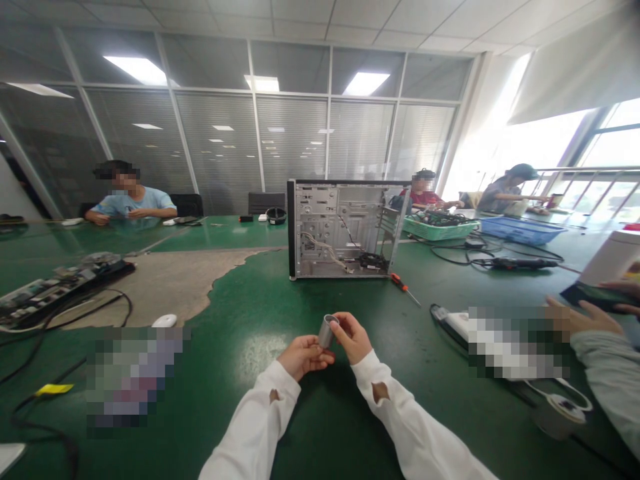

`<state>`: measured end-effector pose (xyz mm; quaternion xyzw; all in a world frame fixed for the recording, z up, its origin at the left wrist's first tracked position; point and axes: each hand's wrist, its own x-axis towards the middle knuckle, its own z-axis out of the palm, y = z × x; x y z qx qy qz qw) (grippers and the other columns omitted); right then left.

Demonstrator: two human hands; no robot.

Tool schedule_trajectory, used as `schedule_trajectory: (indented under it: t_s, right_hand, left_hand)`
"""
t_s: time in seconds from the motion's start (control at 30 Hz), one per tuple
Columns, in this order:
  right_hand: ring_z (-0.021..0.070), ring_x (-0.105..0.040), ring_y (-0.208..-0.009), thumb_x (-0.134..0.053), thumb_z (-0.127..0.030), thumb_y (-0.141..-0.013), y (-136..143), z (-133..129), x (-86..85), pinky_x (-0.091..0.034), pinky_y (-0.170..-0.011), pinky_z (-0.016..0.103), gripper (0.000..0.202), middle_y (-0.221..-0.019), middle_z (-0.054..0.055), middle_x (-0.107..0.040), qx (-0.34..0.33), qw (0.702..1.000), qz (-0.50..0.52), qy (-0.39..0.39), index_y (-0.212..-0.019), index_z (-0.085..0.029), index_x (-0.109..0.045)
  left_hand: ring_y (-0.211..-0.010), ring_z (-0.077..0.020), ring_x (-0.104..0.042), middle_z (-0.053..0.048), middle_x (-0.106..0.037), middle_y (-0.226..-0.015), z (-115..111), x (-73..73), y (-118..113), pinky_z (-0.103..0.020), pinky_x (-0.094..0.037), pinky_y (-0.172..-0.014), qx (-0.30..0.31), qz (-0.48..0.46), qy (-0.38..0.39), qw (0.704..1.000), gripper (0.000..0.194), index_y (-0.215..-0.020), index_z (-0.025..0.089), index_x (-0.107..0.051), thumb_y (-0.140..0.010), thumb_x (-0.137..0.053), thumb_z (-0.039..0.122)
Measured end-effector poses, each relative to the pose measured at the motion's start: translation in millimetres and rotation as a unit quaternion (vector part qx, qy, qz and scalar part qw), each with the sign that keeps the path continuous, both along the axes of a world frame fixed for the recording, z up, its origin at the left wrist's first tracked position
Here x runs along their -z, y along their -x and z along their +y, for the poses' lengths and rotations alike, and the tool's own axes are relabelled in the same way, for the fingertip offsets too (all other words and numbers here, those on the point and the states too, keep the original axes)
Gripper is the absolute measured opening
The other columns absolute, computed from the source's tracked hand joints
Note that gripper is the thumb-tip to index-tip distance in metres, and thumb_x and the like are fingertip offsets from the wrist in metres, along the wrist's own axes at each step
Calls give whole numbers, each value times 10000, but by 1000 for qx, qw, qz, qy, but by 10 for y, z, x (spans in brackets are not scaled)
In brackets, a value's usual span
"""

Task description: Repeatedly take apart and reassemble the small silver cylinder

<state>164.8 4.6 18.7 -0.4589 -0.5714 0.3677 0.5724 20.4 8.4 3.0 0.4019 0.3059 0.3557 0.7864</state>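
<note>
A short grey cylinder (327,333), metallic in look, is held just above the green table between my two hands. The fingers of my left hand (304,357) are closed around its lower left side. My right hand (353,335) pinches the upper right of it near the rim. The cylinder leans slightly, and its top looks like a dark opening; what lies inside is too small to tell. Beyond my hands stands an open-sided computer case (345,230) with cables lying inside. An orange-handled screwdriver (400,283) rests by its lower right corner.
A power strip (450,323) and a co-worker's hand (595,320) are at the right. Circuit boards with cables (60,283) lie left, near a white mouse (165,321). Green (440,229) and blue (520,230) baskets stand behind. Several people sit around the table.
</note>
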Motion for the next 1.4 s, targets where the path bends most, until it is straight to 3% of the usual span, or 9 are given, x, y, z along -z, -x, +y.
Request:
schedule_trajectory:
  t_s: [0.2,0.4,0.63,0.8,0.97,1.17,1.27,1.4]
  right_hand:
    - [109,-494,-580,-519,-423,-676,0,-19,-17,-400,-521,225,399,-691,5,-549,-15,1000,17,-17,-1009,-206,-494]
    - [92,-462,-554,-507,-425,-691,-35,-31,-77,-383,-488,207,349,-658,3,-527,-35,998,38,-24,-941,-185,-550]
    - [81,-473,-448,-590,-479,-584,-84,118,8,-379,-419,201,388,-513,-27,-528,-39,980,178,73,-812,-168,-546]
    - [112,-545,-485,-654,-441,-525,-76,135,55,-412,-446,224,393,-561,-14,-563,-93,959,238,126,-763,-165,-511]
    - [128,-580,-583,-693,-328,-518,-25,85,100,-433,-515,231,356,-668,3,-597,-208,953,196,99,-771,-172,-498]
    - [137,-573,-740,-701,-206,-499,-39,69,176,-442,-661,271,447,-895,27,-582,-303,945,92,80,-902,-178,-510]
    - [154,-573,-748,-681,-188,-507,-48,79,232,-444,-677,292,474,-860,21,-590,-305,950,12,58,-947,-170,-504]
    - [168,-561,-782,-658,-137,-488,-43,86,263,-441,-697,286,435,-846,21,-592,-239,964,-120,-14,-910,-159,-552]
  left_hand:
    - [-554,-122,-609,-93,-648,-670,-6,-11,2,-180,-435,-505,-1,14,-5,1000,202,-768,94,-505,-635,-620,193]
    - [-458,-88,-572,-58,-633,-590,-20,-27,-29,-157,-408,-447,-16,29,-24,999,222,-686,110,-472,-606,-646,221]
    - [-340,-52,-490,-16,-590,-492,2,-12,-10,-135,-333,-356,-50,17,-54,997,244,-675,111,-487,-630,-625,306]
    - [-299,-26,-410,41,-505,-402,25,-49,30,-136,-283,-341,-123,-37,-44,991,268,-631,127,-472,-627,-619,351]
    - [-334,-21,-369,93,-391,-349,31,-102,77,-154,-335,-416,-195,-139,-31,970,322,-559,153,-397,-594,-642,360]
    - [-353,-23,-334,99,-322,-357,19,-116,73,-161,-299,-423,-205,-140,-43,968,334,-522,152,-368,-587,-651,317]
    - [-408,-38,-375,77,-373,-420,-5,-130,46,-170,-294,-443,-173,-129,-66,974,297,-550,148,-404,-604,-634,328]
    - [-437,-37,-369,57,-420,-486,-27,-143,25,-175,-279,-460,-155,-110,-93,977,267,-581,142,-435,-623,-617,332]
